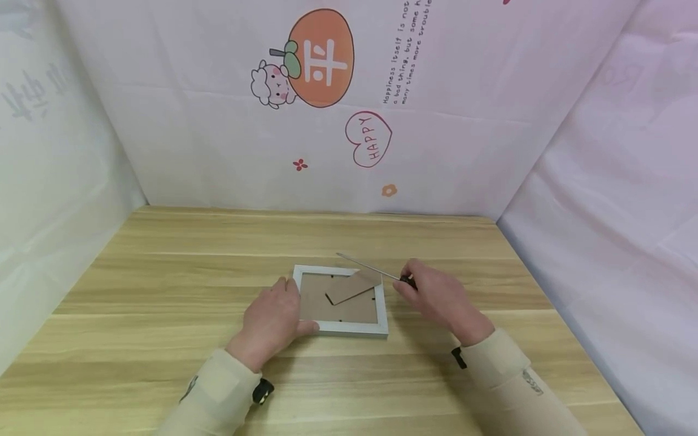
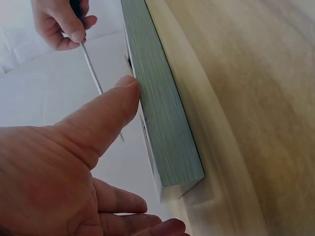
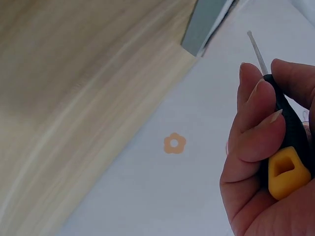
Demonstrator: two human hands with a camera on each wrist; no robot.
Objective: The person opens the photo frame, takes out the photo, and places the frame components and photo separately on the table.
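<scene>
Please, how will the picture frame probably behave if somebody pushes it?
The picture frame would likely slide rather than tip, since it appears to lie flat on the table. It should stay stiff, judging by its thick, straight border. Its stand looks thin, so that part might flex a little.

This is a small screened-off booth, whether in a home or workplace I cannot tell: white, creased sheets [image 1: 616, 200] enclose a table [image 1: 180, 266] on three sides, the back one printed with a cartoon sheep [image 1: 267, 85], a heart [image 1: 369, 139] reading "HAPPY" and flowers [image 1: 300, 165].
</scene>
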